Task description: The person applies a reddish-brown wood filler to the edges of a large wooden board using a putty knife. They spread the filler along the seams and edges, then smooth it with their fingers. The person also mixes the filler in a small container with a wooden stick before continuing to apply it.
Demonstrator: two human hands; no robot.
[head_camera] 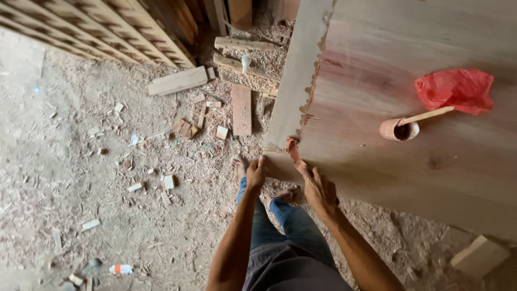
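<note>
We look down along both forearms, which reach forward from the body toward the near left corner of a large wooden panel (the counter here, its surface pale at the left edge and reddish across the middle). Our left hand curls around the panel's near edge at that corner, fingers folded over the wood in a grip. Our right hand lies just beside it on the same edge, wrist bent, with the index finger stretched forward and pressed onto the surface; its tip is coated in reddish paste and touches a ragged seam of the same filler running toward the far edge. The other fingers are loosely bent, holding nothing.

Toward the right side of the counter we see a small cylindrical cup lying tilted, a flat wooden stick resting in its mouth, and a crumpled red plastic bag touching the stick's far end. Below, the floor is covered in sawdust and wood offcuts.
</note>
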